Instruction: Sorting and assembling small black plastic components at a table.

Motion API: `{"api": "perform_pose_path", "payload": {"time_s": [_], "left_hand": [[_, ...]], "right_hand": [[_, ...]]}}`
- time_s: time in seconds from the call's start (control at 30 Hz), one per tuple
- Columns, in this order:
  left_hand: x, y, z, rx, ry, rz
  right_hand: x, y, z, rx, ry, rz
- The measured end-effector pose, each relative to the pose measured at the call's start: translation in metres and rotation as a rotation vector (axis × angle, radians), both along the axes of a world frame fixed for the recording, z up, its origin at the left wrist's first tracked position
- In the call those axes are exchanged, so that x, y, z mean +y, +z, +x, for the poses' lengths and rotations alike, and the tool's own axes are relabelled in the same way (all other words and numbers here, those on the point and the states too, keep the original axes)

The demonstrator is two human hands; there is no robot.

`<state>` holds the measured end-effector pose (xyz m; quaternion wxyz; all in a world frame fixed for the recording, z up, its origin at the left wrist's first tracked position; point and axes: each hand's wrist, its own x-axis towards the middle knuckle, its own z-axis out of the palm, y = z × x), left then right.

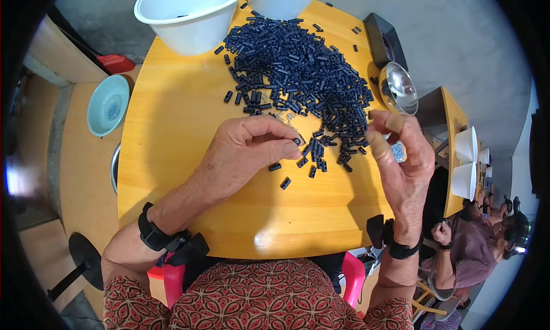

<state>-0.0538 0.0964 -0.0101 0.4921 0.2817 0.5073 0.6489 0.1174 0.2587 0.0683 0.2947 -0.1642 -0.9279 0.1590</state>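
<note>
My left hand (246,149) is over the middle of the table, with thumb and forefinger pinched on a small black tubular piece (297,141). To the right, my right hand (404,152) is raised beside the heap, its thumb and forefinger brought close together. Whatever lies between those fingertips is too small to make out. A large heap of short black tubular pieces (298,61) spreads across the far half of the table. Several loose black pieces (285,183) lie in front of my left hand. Small thin metal bits (281,116) show just beyond it.
White tubs (195,35) (278,3) stand at the back of the yellow table (166,135). A metal bowl (399,88) and a black tray (385,40) sit at its right edge. A teal basin (109,105) is low on the left. Another person (472,250) sits at the right.
</note>
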Motion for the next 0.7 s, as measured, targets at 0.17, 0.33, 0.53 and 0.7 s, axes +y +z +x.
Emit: {"api": "perform_pose_path", "payload": {"time_s": [0.17, 0.33, 0.53, 0.7], "left_hand": [[0.001, -0.002, 0.001, 0.014, 0.008, 0.007], [0.003, -0.004, 0.002, 0.007, 0.016, 0.041], [0.004, -0.006, 0.003, 0.04, 0.076, 0.037], [0.003, -0.008, 0.002, 0.03, 0.089, 0.019]], "right_hand": [[0.003, -0.022, 0.02, -0.279, 0.042, -0.002], [-0.002, -0.04, 0.025, -0.277, 0.027, -0.04], [0.001, -0.043, 0.023, -0.252, -0.001, 0.015], [0.004, -0.055, 0.007, -0.286, -0.009, 0.069]]}}
